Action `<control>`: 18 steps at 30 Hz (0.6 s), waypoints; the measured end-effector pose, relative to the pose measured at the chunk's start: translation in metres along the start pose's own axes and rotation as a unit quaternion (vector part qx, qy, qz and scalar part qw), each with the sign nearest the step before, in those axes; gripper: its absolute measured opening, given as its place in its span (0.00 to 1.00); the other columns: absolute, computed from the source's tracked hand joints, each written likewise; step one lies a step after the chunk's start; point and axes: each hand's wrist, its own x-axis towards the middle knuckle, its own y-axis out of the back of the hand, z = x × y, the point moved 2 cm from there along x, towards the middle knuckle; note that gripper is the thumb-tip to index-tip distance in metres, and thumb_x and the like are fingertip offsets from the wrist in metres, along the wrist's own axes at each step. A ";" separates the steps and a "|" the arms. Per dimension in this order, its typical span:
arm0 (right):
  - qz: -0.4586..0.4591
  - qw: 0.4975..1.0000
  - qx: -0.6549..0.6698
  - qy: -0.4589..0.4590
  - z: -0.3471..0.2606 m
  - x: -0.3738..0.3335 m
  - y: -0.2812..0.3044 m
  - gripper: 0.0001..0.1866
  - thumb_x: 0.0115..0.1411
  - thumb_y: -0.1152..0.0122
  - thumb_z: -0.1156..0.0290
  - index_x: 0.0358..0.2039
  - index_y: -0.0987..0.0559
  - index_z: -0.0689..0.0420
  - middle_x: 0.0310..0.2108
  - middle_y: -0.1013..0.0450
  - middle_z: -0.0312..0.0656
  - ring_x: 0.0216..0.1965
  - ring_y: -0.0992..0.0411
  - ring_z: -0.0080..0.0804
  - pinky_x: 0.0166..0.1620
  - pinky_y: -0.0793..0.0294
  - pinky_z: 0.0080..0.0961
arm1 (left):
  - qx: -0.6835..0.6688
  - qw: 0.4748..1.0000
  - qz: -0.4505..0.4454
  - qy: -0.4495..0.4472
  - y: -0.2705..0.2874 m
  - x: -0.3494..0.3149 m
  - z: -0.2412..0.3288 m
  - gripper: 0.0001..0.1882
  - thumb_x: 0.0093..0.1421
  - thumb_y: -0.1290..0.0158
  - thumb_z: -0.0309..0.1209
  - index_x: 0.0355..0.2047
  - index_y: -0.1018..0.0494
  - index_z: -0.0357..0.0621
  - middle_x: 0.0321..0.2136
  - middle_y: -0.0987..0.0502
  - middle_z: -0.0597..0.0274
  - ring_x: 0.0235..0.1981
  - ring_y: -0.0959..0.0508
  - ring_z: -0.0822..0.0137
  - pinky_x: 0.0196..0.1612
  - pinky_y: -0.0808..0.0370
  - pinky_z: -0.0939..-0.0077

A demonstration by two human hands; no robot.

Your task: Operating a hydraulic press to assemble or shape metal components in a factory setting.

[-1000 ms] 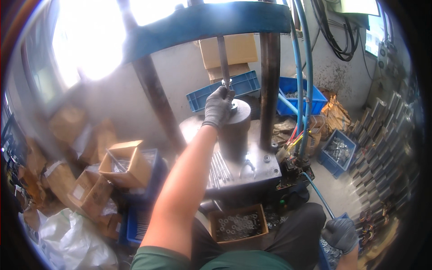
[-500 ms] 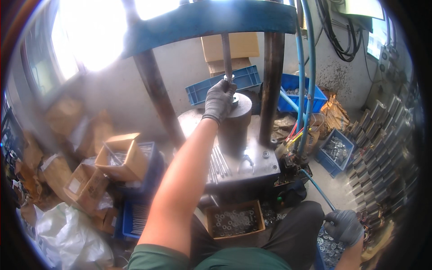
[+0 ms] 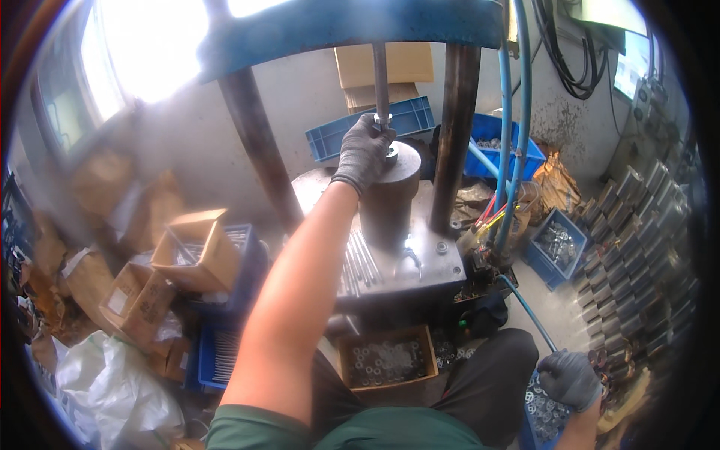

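On the press, head view: label lines follow, top of picture to bottom.

Left hand [image 3: 365, 152]: gloved in grey, arm stretched far forward, resting on top of the dark steel cylinder [image 3: 388, 202]; fingers curled closed around the small metal piece [image 3: 384, 120] at the foot of the vertical rod [image 3: 380, 71].

Metal piece: bright, ring-like, threaded on the rod; sits just above the cylinder's flat top, at the fingertips of the left hand, directly ahead of the body and high in the picture.

Long axis: rod runs straight up and down, from the blue press beam [image 3: 352, 26] to the cylinder centre; any slide of the piece goes along that vertical line.

Nearer hand: left, already touching; right well apart, low at the picture's right.

Right hand [image 3: 570, 377]: grey glove, down beside the right knee, clenched loosely over a heap of flat washers [image 3: 546, 414]; whether anything is pinched inside cannot be told.

Press table [image 3: 420, 262]: grey steel plate under the cylinder, with a row of thin rods lying on its left part.

Cardboard box [image 3: 386, 364]: open, filled with small rings, on the floor between the knees and the press.

Surroundings: blue crates [image 3: 409, 120] behind the press, more cardboard cartons [image 3: 191, 247] to the left.
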 end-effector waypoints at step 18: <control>-0.057 0.998 -0.003 0.006 -0.011 0.013 0.024 0.11 0.50 0.34 0.71 0.35 0.15 0.57 0.33 0.19 0.50 0.33 0.20 0.51 0.39 0.19 0.40 | -0.136 0.990 -0.036 -0.009 0.003 0.002 -0.008 0.19 0.72 0.47 0.43 0.48 0.23 0.38 0.29 0.23 0.65 0.31 0.25 0.73 0.40 0.26 0.74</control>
